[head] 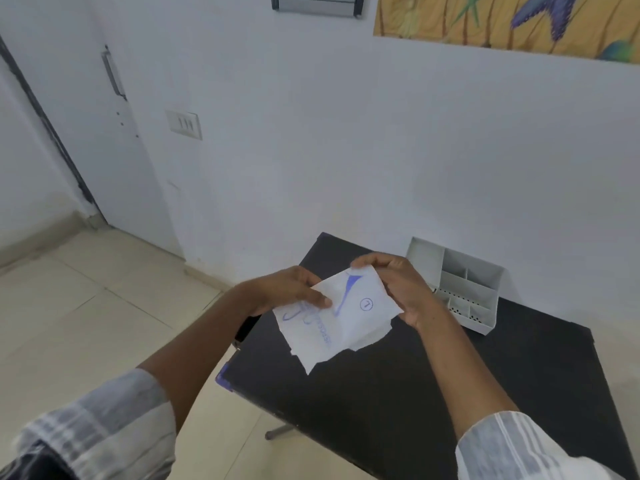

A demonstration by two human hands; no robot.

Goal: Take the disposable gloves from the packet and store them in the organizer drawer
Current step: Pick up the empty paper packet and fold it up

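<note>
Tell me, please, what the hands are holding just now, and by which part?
Both hold the white glove packet above the table: left hand at its left edge, right hand at the top right corner.

The blue letters printed on the white paper packet [337, 315] are too blurry to read, and the left hand [289, 289] covers part of the blue drawing on it. The right hand [398, 285] hides the packet's far corner and the near left edge of the white plastic organizer tray [464, 285]. The yellow picture with blue shapes [509, 22] and the grey metal box [317, 5] on the wall are both cut off at the top. The black square table [415, 393] runs off the bottom edge.
</note>
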